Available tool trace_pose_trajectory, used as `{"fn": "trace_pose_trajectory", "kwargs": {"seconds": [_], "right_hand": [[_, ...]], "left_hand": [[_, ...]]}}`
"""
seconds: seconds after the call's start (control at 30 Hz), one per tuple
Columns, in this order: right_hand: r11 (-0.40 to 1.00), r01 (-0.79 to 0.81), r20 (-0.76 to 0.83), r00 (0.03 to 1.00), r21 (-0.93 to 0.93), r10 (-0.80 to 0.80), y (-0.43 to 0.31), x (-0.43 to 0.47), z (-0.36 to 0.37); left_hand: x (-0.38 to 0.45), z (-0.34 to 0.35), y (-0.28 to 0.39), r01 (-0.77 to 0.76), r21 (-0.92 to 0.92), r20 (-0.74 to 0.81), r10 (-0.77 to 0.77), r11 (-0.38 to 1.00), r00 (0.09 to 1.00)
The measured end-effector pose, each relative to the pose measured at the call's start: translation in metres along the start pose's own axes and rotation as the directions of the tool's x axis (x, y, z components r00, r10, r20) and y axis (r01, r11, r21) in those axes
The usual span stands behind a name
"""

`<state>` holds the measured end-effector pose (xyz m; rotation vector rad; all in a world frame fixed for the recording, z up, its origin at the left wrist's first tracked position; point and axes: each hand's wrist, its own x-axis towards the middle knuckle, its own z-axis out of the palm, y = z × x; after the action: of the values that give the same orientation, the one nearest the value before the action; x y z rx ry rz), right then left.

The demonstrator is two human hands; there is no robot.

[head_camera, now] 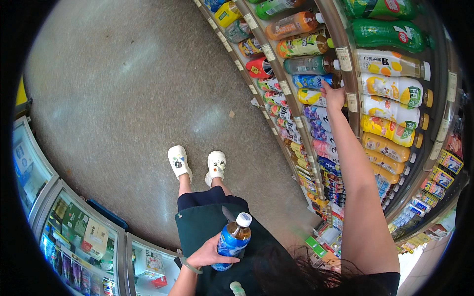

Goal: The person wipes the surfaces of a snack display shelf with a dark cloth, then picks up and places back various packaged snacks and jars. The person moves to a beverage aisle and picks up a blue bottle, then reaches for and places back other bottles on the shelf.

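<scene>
My left hand is wrapped around a plastic drink bottle with a blue label, brown liquid and a white cap, upright in front of the dark green apron. On the right, my right hand reaches into a shelf row, its fingers at a lying bottle with a blue label. Whether the fingers grip that bottle cannot be told, as the shelf edge and the hand hide part of it. A yellow-and-white labelled bottle lies beside it, and a green-labelled bottle on its other side.
Tiered shelves with price-tag rails curve along the right, holding many bottles, among them a green 7UP bottle. Glass-door coolers line the lower left. Speckled floor lies between, with my white clogs on it.
</scene>
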<state>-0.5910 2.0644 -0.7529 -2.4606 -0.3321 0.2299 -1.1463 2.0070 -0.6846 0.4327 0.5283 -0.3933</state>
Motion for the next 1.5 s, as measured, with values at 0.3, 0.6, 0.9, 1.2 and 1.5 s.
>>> {"fn": "trace_pose_trajectory", "kwargs": {"seconds": [0.3,0.6,0.9,1.2,1.5], "right_hand": [[0.991,-0.082,-0.074,0.993,0.105,0.090,0.022,0.042,0.007],[0.999,-0.005,-0.046,0.999,0.041,0.007,0.030,0.063,0.012],[0.997,-0.031,-0.010,0.999,0.071,0.032,0.023,0.071,0.013],[1.000,-0.013,0.031,0.999,0.004,0.013,0.027,0.063,0.001],[0.986,0.035,0.060,0.998,-0.163,-0.026,0.021,0.059,-0.003]], "left_hand": [[-0.003,-0.008,0.000,0.049,-0.024,-0.038,-0.050,0.999,0.998],[0.002,-0.008,-0.002,0.038,-0.062,-0.049,-0.041,0.997,0.998],[0.000,-0.009,-0.006,0.003,-0.093,-0.069,-0.010,0.996,0.998],[0.004,-0.011,-0.001,-0.027,-0.039,-0.108,0.022,0.999,0.994],[0.008,-0.006,-0.004,0.025,-0.037,-0.078,-0.027,0.999,0.997]]}}
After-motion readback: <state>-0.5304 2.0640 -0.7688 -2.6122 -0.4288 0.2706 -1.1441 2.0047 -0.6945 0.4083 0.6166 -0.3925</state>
